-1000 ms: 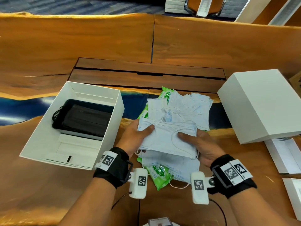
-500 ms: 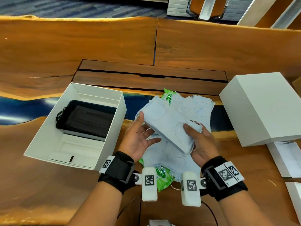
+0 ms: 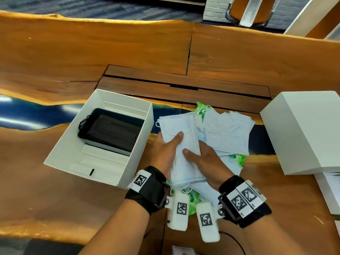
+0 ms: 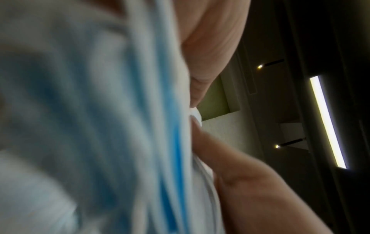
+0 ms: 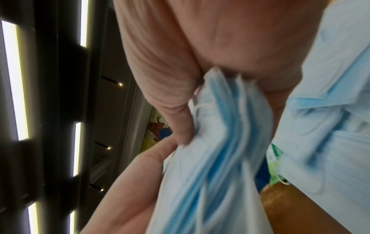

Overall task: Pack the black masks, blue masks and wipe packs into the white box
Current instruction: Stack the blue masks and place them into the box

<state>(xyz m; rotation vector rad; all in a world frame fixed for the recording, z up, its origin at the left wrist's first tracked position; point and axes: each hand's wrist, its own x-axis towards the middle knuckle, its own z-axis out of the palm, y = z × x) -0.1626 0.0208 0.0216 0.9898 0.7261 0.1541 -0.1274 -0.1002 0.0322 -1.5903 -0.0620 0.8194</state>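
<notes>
Both hands hold a stack of blue masks [image 3: 181, 144] upright on its long axis, just right of the open white box [image 3: 141, 144]. My left hand [image 3: 166, 146] grips the stack's left side with the thumb on top; my right hand [image 3: 204, 159] pinches its right side. The wrist views show the blurred stack [image 4: 100, 126] [image 5: 216, 142] pressed between thumb and fingers. Black masks [image 3: 110, 131] lie in the box's far half. More blue masks [image 3: 230, 133] and green wipe packs [image 3: 201, 112] lie loose on the table beyond my hands.
A closed white box or lid [image 3: 303, 131] stands at the right, with white card pieces [image 3: 329, 190] below it. The wooden table [image 3: 92, 52] has a dark recessed panel [image 3: 184, 85] beyond the pile. Another wipe pack [image 3: 193, 196] lies under my wrists.
The stack of blue masks has been turned from lying crosswise to standing lengthwise, and both hands have closed in on it and shifted left toward the white box.
</notes>
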